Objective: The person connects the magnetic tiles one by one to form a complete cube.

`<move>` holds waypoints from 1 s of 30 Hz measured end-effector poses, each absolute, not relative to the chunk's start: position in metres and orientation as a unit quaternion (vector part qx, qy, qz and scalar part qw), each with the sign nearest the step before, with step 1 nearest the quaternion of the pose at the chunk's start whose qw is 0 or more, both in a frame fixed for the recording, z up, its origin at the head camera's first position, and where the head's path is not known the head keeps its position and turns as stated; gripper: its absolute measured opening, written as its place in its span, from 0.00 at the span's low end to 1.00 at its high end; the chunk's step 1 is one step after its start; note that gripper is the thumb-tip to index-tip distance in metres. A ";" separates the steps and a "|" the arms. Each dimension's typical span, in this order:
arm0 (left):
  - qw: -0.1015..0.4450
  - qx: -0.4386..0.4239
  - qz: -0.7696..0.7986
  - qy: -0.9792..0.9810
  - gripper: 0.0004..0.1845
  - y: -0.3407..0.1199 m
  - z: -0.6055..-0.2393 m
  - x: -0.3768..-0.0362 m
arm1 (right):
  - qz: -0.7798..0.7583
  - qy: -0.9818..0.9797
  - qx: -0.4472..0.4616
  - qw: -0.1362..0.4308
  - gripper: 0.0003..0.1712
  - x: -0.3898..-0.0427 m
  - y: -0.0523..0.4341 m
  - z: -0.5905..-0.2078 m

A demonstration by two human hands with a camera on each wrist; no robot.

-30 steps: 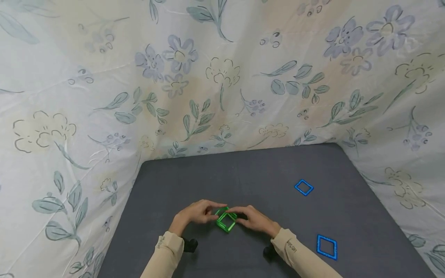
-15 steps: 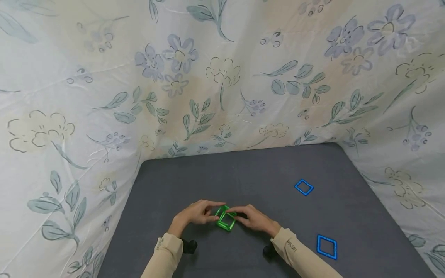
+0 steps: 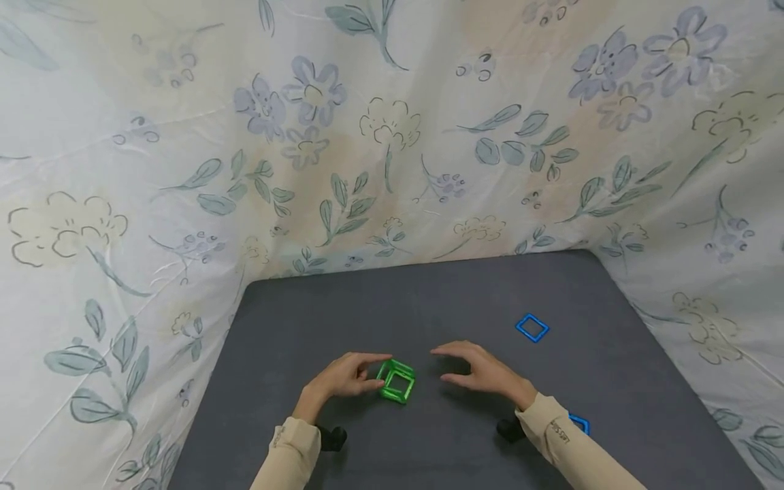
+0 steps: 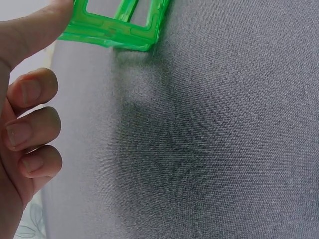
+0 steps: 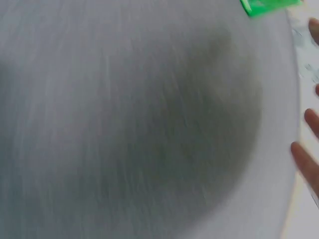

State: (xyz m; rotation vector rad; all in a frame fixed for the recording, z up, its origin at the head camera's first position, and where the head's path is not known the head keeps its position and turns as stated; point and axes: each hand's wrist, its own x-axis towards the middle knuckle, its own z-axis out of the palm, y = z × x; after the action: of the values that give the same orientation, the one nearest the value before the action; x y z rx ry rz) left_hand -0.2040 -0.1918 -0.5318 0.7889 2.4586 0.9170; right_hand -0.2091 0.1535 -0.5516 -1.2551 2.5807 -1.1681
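Note:
A small box of green see-through magnetic tiles (image 3: pixel 397 382), with open window-like faces, is at the middle front of the table. My left hand (image 3: pixel 344 376) holds it from the left, index finger at its far edge and thumb at its near side. In the left wrist view the thumb lies against the green tiles (image 4: pixel 112 32), the other fingers curled below. To the right of the box, apart from it, my right hand (image 3: pixel 480 371) has thumb and fingers spread with nothing between them. The right wrist view is blurred and shows only a green corner (image 5: pixel 269 5).
A blue tile frame (image 3: pixel 531 328) lies flat toward the back right of the dark grey table (image 3: pixel 343 306). Another blue tile frame (image 3: pixel 580 423) lies nearer, partly hidden by the right sleeve (image 3: pixel 569 435). Behind the table hangs a floral cloth (image 3: pixel 392 136).
My right hand has let go of the green box and moved right, its fingers spreading. Its sleeve now covers part of the nearer blue tile. The left hand stays at the box.

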 end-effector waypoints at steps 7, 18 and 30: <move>0.178 0.275 0.330 0.885 0.30 -0.193 -0.533 -0.200 | -0.304 0.886 -0.348 0.052 0.35 -0.196 0.218 -0.532; 0.162 0.238 0.339 0.896 0.31 -0.193 -0.534 -0.191 | -0.233 0.922 -0.289 0.109 0.50 -0.151 0.295 -0.532; 0.149 0.227 0.336 0.902 0.32 -0.188 -0.536 -0.186 | -0.202 0.939 -0.243 0.136 0.62 -0.122 0.319 -0.547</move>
State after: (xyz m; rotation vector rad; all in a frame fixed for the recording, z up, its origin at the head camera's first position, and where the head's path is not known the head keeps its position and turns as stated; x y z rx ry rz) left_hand -0.1865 -0.1878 -0.5361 0.6522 2.5916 0.9671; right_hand -0.1216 0.3190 -0.5471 -0.7031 2.7199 -0.5859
